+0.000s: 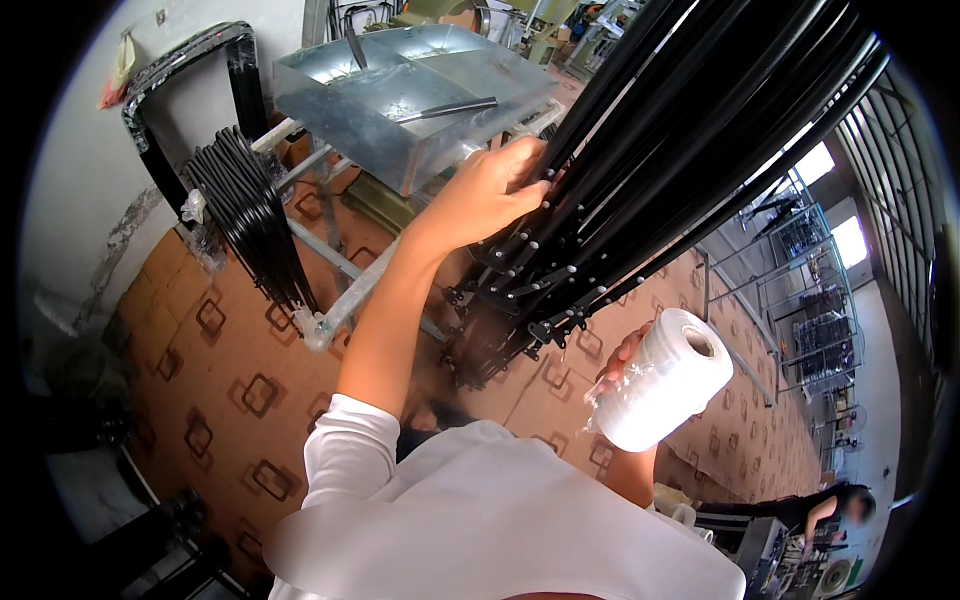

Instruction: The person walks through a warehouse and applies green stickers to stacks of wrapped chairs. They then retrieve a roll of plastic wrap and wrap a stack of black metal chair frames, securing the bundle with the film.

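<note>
A large bundle of long black tubes (690,130) rises in front of me toward the upper right. Small hinged brackets with silver rivets (530,270) crowd its lower end. My left hand (500,190) is closed round a tube at the bundle's left side, with its fingertips hidden behind. In my right hand (622,358) is a roll of clear stretch film (668,380), held upright but tilted, its cardboard core facing up. A crumpled loose edge of film hangs at the roll's left side. Most of my right hand is behind the roll.
A metal tray (440,80) with dividers and two tools stands on a frame behind my left hand. Bent black tubes (245,190) hang from the frame at left. Racks (820,300) line the right side. Another person (825,515) is at a machine, lower right.
</note>
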### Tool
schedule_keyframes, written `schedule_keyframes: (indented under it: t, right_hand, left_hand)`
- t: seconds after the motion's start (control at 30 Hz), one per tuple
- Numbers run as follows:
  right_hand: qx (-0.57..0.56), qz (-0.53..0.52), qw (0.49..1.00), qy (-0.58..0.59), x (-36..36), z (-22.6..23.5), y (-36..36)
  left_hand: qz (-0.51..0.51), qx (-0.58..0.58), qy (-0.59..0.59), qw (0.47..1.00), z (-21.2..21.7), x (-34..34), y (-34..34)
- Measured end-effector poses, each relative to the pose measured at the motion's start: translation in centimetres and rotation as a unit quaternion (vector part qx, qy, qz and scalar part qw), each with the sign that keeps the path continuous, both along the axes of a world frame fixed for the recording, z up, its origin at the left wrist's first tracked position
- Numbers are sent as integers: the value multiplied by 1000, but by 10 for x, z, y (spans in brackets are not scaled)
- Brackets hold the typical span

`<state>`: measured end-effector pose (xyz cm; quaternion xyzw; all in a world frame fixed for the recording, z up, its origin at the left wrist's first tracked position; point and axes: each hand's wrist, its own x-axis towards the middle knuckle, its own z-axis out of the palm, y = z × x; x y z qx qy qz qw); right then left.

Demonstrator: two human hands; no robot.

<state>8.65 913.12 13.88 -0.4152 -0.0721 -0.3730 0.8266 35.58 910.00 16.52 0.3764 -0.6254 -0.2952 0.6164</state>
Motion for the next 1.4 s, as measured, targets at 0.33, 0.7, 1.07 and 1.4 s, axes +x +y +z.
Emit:
schedule_keyframes:
  t: [0.33, 0.7, 1.07, 1.4]
  right_hand:
    - [215, -122, 963, 112, -50, -65, 26]
    - [57, -182, 981, -43, -45, -47, 8]
    - [69, -67, 988, -121, -56, -29, 6]
    - [54, -85, 985, -140, -2, -15, 26]
  left_hand:
    - [177, -34, -56, 982, -6, -30, 4]
    - [216, -418, -237, 850, 42, -135, 73]
    - [-94, -591, -297, 744, 87, -157, 51]
    - [52, -442, -269, 854, 72, -82, 74]
